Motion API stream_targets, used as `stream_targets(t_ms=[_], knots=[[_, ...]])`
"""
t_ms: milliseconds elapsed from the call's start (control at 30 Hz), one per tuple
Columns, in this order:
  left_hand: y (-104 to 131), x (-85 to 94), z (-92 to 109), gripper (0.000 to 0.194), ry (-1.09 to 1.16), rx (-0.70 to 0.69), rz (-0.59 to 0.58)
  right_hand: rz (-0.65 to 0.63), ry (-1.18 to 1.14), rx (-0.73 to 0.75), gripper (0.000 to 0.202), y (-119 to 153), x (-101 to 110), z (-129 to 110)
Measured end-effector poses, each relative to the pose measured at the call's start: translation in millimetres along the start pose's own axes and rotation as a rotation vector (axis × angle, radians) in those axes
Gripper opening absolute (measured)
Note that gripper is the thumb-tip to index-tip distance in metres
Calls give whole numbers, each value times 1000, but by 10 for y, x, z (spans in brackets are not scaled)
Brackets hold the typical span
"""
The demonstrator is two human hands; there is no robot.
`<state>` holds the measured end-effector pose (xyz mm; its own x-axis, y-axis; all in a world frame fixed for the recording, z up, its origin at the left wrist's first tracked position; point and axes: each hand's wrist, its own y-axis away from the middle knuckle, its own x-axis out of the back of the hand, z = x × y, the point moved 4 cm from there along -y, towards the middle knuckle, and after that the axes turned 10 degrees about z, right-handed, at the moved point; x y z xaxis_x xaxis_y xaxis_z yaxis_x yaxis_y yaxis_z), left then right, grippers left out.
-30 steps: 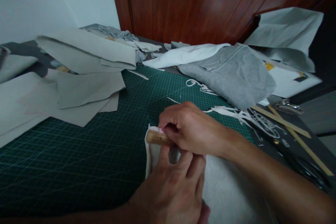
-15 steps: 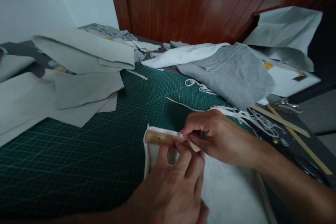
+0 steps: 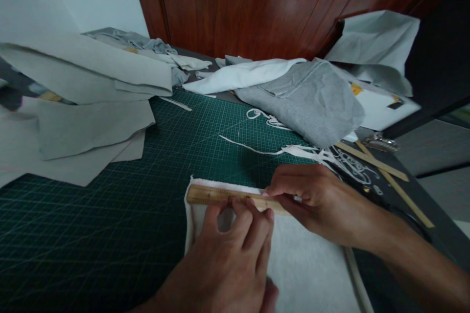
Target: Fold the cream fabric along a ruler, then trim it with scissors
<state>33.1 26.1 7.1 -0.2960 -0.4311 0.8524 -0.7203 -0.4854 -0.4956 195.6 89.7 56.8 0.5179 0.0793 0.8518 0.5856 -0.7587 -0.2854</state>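
Note:
A wooden ruler [image 3: 209, 194] lies along the top edge of a pale fabric piece [image 3: 304, 264] with thick, raised edges. My left hand [image 3: 231, 249] presses its bent fingertips down on the ruler's middle, thumb and fingers close together. Over the ruler's right part, my right hand [image 3: 312, 195] is closed in a pinch at the fabric's top edge. From its fingertips peeks a small pale pink piece that looks like tailor's chalk [image 3: 265, 194]; the fingers cover most of it. The ruler's right end is hidden under this hand.
A green cutting mat [image 3: 110, 225] covers the table. Pale fabric pieces [image 3: 95, 127] lie at left, grey cloth [image 3: 304, 102] at the back. White cord strips [image 3: 323, 154] and crossing wooden strips [image 3: 382, 164] lie at right. A brown wooden panel [image 3: 235, 10] stands behind.
My right hand has slid rightward along the ruler, baring more of it. My left fingers still press the ruler. The whole view has shifted, so things appear further left.

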Motion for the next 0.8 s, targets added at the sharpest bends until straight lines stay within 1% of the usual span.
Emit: stream_targets(t_ms=[200,367,667,800], knots=[[7,-17,18,63,-14,4,-14,30,14,-28,25,178,94,37],[9,-26,13,64,-34,16,-18,40,86,-76,27,357,177,97],[32,-54,4,62,-22,30,9,45,149,-147,27,702,313,311],[60,-70,17,63,-12,35,-4,57,162,-173,26,821,389,380]])
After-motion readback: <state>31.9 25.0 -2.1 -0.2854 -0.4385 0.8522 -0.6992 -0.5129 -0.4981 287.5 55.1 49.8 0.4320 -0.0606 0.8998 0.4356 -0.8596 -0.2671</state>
